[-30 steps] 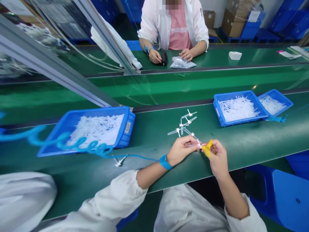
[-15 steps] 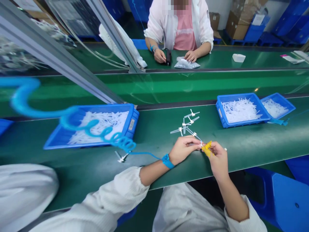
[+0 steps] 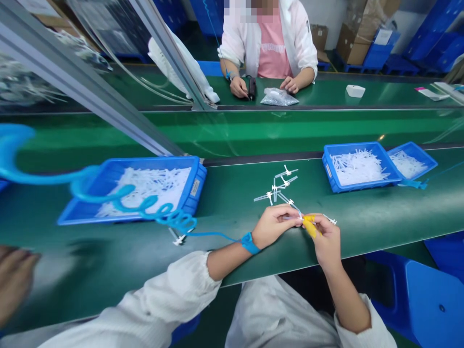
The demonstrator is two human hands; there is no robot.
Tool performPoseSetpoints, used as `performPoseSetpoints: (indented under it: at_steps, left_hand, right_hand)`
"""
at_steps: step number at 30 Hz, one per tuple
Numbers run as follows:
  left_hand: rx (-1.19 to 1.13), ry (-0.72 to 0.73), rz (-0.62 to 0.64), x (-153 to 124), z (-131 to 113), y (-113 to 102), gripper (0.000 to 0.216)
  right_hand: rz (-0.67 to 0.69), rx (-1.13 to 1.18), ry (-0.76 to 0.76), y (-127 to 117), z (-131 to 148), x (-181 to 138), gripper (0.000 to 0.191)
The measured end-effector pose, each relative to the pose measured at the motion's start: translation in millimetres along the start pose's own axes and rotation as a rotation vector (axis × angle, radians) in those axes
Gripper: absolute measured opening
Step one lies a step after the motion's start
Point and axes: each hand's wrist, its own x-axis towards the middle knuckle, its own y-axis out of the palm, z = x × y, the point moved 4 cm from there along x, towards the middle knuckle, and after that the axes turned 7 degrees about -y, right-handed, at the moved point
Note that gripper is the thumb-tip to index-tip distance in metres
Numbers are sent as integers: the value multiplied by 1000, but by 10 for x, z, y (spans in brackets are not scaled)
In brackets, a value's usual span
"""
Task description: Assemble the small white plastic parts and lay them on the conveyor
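My left hand (image 3: 273, 224) is closed in a pinch on a small white plastic part (image 3: 297, 212) at the near edge of the green bench. It wears a blue wrist strap (image 3: 249, 243) joined to a coiled blue cord (image 3: 145, 205). Touching it from the right, my right hand (image 3: 326, 237) is closed on a yellow tool (image 3: 311, 224) that meets the white part. Just beyond my hands lie several loose white parts (image 3: 281, 186) on the bench.
A blue tray of white parts (image 3: 137, 188) sits at the left, two more blue trays (image 3: 357, 166) at the right. A green conveyor (image 3: 253, 130) runs behind. A person across the belt handles a clear bag (image 3: 278, 98). Another person's blurred hand (image 3: 14, 278) shows at the lower left.
My hands stay together, barely shifted. The coiled cord has swung and settled lower at the left. A blurred hand has come in at the lower left edge.
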Motion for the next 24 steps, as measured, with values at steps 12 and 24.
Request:
performPoseSetpoints:
  at_steps: [12, 24]
  left_hand:
    - [-149, -120, 14, 53, 66, -2, 41]
    - [-24, 34, 23, 19, 39, 0, 31]
  right_hand:
    - [24, 56, 60, 9, -41, 29, 7]
    - [4, 84, 24, -30, -104, 29, 4]
